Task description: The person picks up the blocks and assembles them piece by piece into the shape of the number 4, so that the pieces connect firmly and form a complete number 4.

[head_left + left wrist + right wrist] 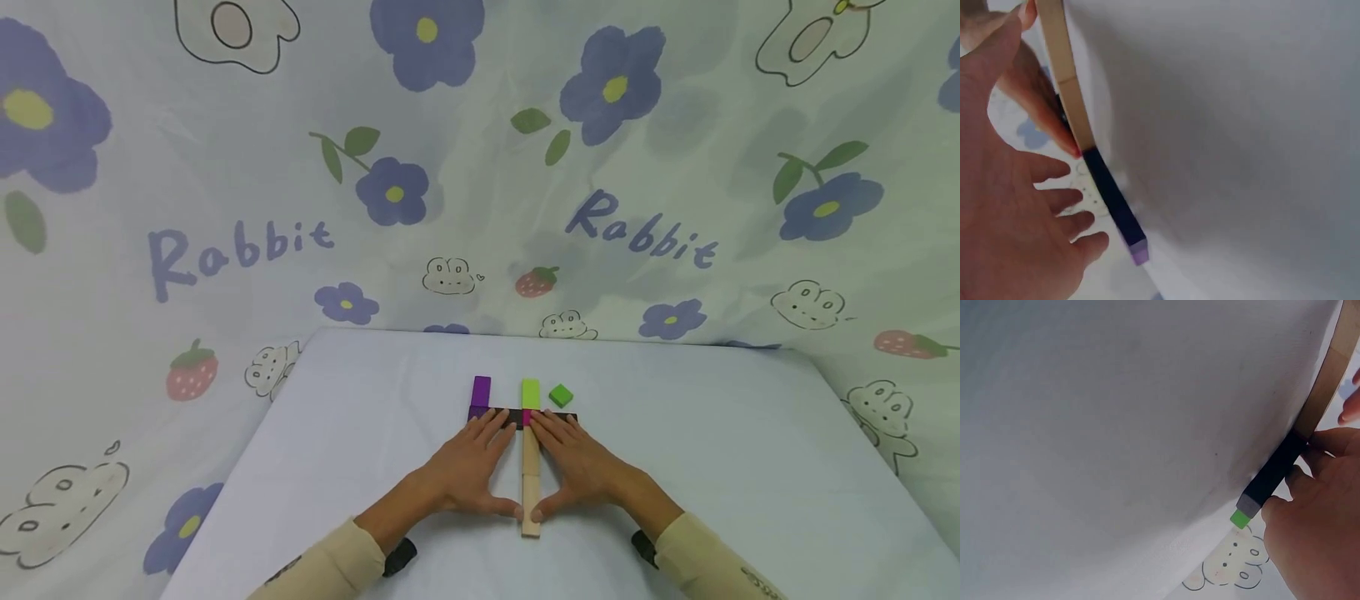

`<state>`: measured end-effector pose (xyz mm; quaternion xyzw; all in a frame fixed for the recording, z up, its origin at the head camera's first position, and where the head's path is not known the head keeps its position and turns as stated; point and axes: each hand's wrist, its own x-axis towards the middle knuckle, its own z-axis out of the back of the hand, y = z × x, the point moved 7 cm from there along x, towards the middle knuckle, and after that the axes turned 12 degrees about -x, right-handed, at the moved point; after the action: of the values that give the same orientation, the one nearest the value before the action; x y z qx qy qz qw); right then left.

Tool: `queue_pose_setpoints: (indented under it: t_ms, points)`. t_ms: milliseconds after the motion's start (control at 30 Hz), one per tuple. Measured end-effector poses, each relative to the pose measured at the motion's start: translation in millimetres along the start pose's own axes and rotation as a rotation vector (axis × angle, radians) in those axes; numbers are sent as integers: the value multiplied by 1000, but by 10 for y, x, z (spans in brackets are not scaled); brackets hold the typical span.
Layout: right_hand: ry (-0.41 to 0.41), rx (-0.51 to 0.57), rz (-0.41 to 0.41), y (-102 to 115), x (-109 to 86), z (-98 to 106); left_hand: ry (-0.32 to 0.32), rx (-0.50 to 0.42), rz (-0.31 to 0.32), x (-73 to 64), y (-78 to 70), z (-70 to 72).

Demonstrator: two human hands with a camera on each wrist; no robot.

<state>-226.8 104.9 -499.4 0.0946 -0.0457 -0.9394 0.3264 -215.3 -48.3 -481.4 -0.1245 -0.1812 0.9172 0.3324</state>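
Flat wooden blocks form a T shape on the white table. Two plain wood blocks (531, 454) lie end to end as the stem. Across their far end runs a row of black blocks (512, 419), with a small magenta block (527, 417) in the middle. My left hand (472, 467) rests its extended fingertips on the left part of the row. My right hand (583, 468) has its straight fingers on the right part, partly hiding it. Both thumbs lie at the near plain block's sides. A purple block (481, 392) and a lime block (531, 394) extend beyond the row.
A small green square block (561, 395) lies apart, behind the row's right side. The white table (360, 400) ends at a printed cloth backdrop (480, 208). Black wrist straps (400, 557) show at both sleeves.
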Motion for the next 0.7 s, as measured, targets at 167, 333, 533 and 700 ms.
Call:
queue_pose_setpoints:
  t_ms: [167, 333, 533, 700]
  points:
    - [0, 9, 8, 4, 0, 0, -13, 10, 29, -18, -11, -27]
    - [-3, 16, 7, 0, 9, -2, -9, 25, 57, -5, 24, -73]
    - [-16, 14, 18, 5, 4, 6, -9, 25, 78, 12, 31, -88]
    - [-27, 7, 32, 9, -4, 10, -13, 30, 81, 9, 21, -90]
